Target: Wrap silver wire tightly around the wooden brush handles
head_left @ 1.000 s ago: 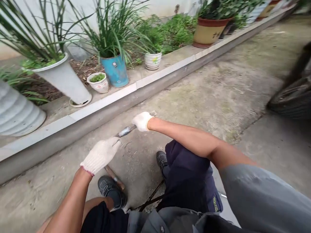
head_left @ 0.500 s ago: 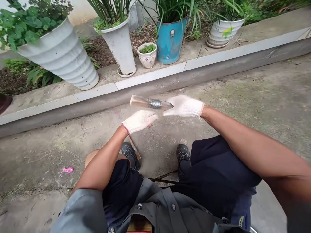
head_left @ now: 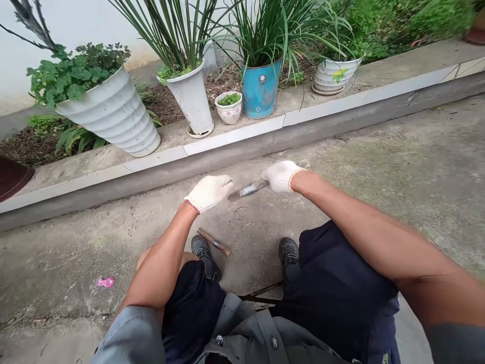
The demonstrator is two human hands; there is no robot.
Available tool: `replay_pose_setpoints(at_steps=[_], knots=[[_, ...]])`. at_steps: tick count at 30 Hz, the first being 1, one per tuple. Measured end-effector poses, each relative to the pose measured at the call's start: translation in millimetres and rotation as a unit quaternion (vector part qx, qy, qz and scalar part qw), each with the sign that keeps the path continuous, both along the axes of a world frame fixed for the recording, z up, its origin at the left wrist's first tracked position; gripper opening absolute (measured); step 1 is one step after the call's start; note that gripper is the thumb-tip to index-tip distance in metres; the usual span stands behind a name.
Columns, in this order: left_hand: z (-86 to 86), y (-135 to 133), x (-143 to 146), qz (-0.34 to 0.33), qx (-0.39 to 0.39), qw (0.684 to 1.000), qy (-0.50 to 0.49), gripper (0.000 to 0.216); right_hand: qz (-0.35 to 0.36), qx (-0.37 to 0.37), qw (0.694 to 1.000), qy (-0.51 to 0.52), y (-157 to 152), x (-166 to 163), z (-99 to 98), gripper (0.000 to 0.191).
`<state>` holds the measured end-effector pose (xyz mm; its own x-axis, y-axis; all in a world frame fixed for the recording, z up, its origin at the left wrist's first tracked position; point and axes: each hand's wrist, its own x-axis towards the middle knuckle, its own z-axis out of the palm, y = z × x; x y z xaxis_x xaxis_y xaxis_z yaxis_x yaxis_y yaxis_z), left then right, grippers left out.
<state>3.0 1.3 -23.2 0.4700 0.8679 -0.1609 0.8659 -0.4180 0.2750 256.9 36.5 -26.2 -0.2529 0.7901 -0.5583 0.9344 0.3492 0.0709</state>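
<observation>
My right hand (head_left: 280, 177), in a white knit glove, is closed around a wooden stick with silvery wire (head_left: 249, 190) coiled about its middle. One end of the stick shows beyond the wrist, the other points toward my left hand (head_left: 209, 192). That hand, gloved too, has its fingers pressed together just left of the stick's near end. Whether a strand lies in its fingers is too small to make out. Beside my left shoe rests another wooden stick (head_left: 214, 241) with a dark wire-like band around it.
Potted plants stand along a raised concrete ledge: a ribbed white pot (head_left: 113, 114), a tall white pot (head_left: 193, 98), a small white pot (head_left: 229, 112) and a blue bucket (head_left: 260, 88). A pink object (head_left: 105, 282) lies on the concrete at left. My shoes (head_left: 288, 251) are below my hands.
The wire-wrapped stick has turned and shifted right and down with my right hand. My left hand has moved slightly left, away from the coil. The view has tilted up a little.
</observation>
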Motion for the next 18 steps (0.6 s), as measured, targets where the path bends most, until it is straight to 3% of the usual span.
replay_pose_setpoints(at_steps=[4,7,12,15,18], knots=[[3.8,4.6,-3.7,0.013,-0.021,1.0,-0.007,0.042,0.103,-0.085,0.986,0.096,-18.3,3.9,1.2,0.01],[5.0,5.4,-5.5,0.001,-0.052,0.997,-0.055,0.042,0.111,-0.092,0.969,0.203,-23.9,14.0,5.6,0.017],[6.3,7.9,-6.8,0.023,-0.057,0.986,-0.152,0.044,0.003,0.066,0.958,0.28,-4.1,10.8,27.7,0.032],[9.1,8.3,-3.9,0.038,-0.048,0.985,-0.16,0.044,-0.06,0.171,0.944,0.274,21.4,1.4,43.4,0.043],[12.3,8.3,-2.4,0.043,-0.043,0.986,-0.157,0.04,-0.077,0.247,0.935,0.244,42.8,-4.7,52.2,0.044]])
